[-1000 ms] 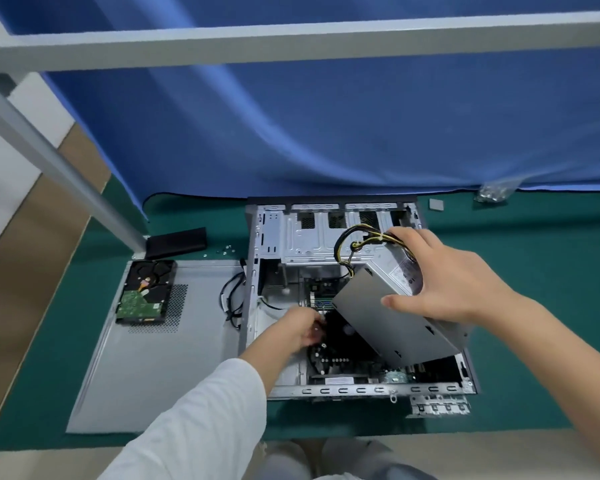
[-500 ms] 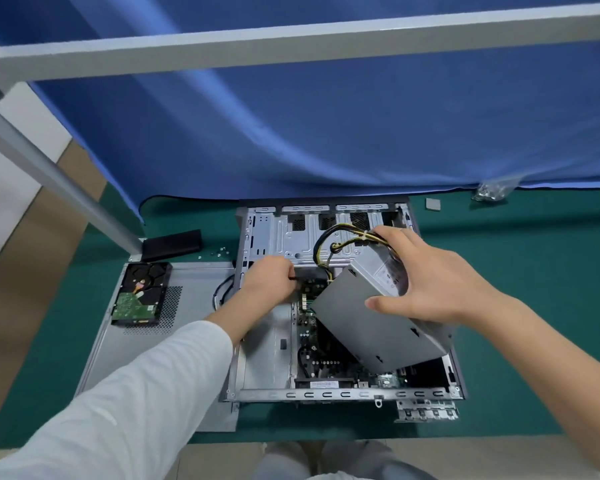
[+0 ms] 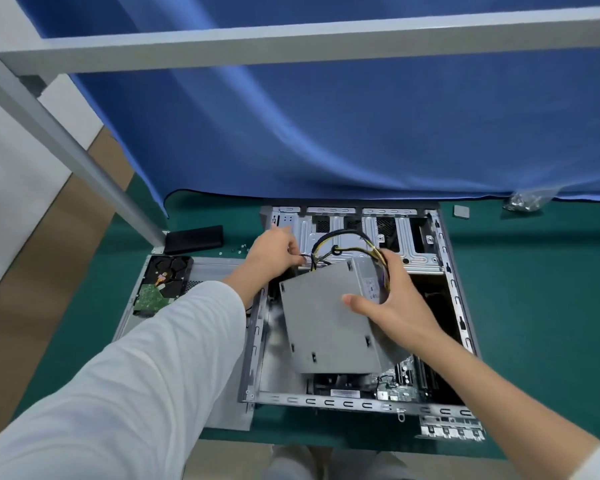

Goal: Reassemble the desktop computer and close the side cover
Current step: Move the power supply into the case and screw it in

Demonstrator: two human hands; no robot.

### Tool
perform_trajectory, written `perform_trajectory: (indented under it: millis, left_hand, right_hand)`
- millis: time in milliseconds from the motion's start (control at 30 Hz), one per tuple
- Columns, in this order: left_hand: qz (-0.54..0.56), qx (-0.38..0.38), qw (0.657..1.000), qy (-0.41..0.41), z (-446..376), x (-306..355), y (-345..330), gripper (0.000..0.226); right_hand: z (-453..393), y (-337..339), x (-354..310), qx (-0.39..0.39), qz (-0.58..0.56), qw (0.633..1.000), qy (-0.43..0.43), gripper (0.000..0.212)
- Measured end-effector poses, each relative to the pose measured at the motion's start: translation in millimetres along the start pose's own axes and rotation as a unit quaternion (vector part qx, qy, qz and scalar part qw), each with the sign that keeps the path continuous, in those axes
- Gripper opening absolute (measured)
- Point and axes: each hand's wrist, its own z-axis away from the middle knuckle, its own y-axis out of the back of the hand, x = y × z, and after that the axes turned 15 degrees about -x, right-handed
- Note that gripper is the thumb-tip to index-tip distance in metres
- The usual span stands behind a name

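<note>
Since half a second ago the left hand (image 3: 272, 252) has moved further toward the far wall of the computer case (image 3: 444, 271), and the power supply (image 3: 326, 323) has swung flatter over the case's middle. Left fingers (image 3: 293, 261) are curled together, pinching a thin black cable (image 3: 307, 258) beside the yellow-and-black wire bundle (image 3: 343, 245). The right hand (image 3: 392, 306) grips the power supply — thumb spread onto its flat top, the other fingers wrapped over the labelled far side. It is one dull grey metal box, tilted, held above the motherboard (image 3: 395, 382). The case, open-sided perforated steel, lies on the green table (image 3: 534, 306). One flat grey side cover (image 3: 132, 317) lies along the table's left edge, carrying one hard drive (image 3: 163, 285) — black with a green circuit board.
</note>
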Motion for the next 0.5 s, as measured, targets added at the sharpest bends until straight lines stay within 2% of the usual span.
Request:
perform_trajectory:
  millis: [100, 233, 367, 500]
  left_hand:
    - [-0.063, -0.027, 0.998, 0.019, -2, 1, 7, 0.025]
    - [-0.162, -0.063, 0.984, 0.037, -5, 7, 11, 0.031]
    - [-0.178, -0.058, 0.981, 0.048, -4, 6, 6, 0.046]
    - [-0.183, -0.057, 0.981, 0.039, -2, 7, 3, 0.042]
  right_hand:
    - [-2, -17, 5, 0.004, -0.044, 0.999, -0.024, 0.097]
    - [-4, -29, 5, -0.022, -0.032, 0.999, -0.034, 0.094]
    - [-12, -39, 4, -0.012, -0.053, 0.997, -0.056, 0.095]
    - [-20, -54, 6, -0.012, -0.04, 0.994, -0.106, 0.09]
